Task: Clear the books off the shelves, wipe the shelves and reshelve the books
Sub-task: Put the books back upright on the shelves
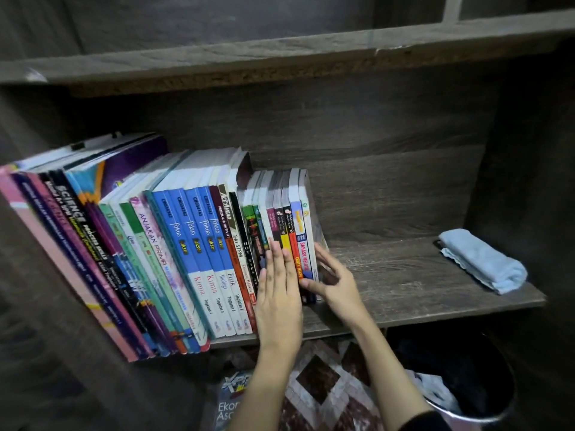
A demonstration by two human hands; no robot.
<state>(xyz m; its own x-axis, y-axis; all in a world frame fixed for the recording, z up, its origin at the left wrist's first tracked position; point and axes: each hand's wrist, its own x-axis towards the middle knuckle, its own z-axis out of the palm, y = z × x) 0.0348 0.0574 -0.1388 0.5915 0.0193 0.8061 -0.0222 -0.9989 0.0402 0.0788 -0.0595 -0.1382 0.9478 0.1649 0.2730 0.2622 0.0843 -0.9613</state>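
Note:
A row of books [174, 244] stands upright on the wooden shelf [404, 293], filling its left half; tall textbooks are on the left and a group of small books [289, 213] ends the row. My left hand [280, 293] lies flat with straight fingers against the spines of the small books. My right hand [333, 281] cups the right side of the last small book, thumb on the spines and fingers along its cover. A folded light blue cloth [482, 259] lies on the right end of the shelf.
An upper shelf board [280, 57] runs overhead. Below the shelf a book [230, 405] lies on a patterned mat [320, 384], and a dark round bin [460, 377] with white scraps stands at lower right. The cabinet's side wall [522, 150] closes the right.

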